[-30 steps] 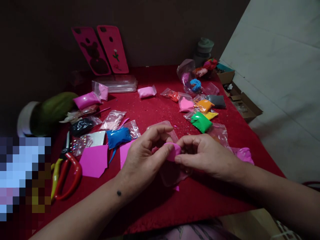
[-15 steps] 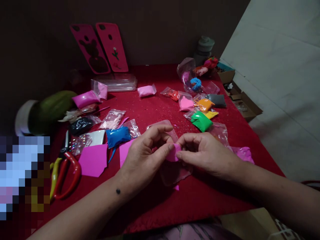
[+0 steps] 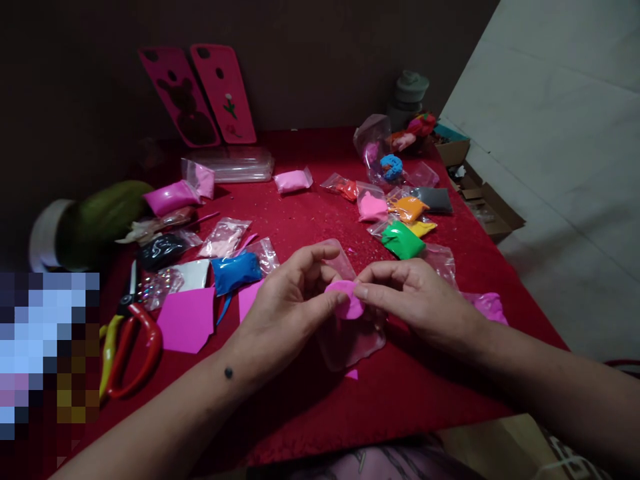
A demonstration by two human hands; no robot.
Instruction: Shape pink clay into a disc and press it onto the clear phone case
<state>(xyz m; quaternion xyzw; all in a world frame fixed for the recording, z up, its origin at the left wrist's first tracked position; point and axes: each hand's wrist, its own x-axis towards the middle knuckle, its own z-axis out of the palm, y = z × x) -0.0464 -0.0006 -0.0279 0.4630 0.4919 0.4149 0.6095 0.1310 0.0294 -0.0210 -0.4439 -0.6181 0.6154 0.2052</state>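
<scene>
Between my hands is a flat, round pink piece (image 3: 351, 305). My left hand (image 3: 295, 293) pinches its left side, thumb on top. At its upper right edge, my right hand (image 3: 405, 293) grips it between thumb and fingertips. Beneath the hands lies a clear phone case (image 3: 345, 347) on the red cloth, partly hidden by them. A small pink scrap (image 3: 353, 375) rests just below the case. Left of my left hand are a cut pink sheet (image 3: 187, 320) and a blue clay packet (image 3: 237, 270).
Red-handled scissors (image 3: 133, 353) lie at the left. Clay packets, including a green one (image 3: 403, 240), spread over the red cloth (image 3: 310, 413). Two pink phone cases (image 3: 227, 100) lean at the back near a bottle (image 3: 410, 97). Cardboard boxes (image 3: 493, 207) stand at the right.
The pink piece has turned so that its round face shows more fully. My left hand has shifted slightly, and my right fingers now hold the piece nearer its upper right edge.
</scene>
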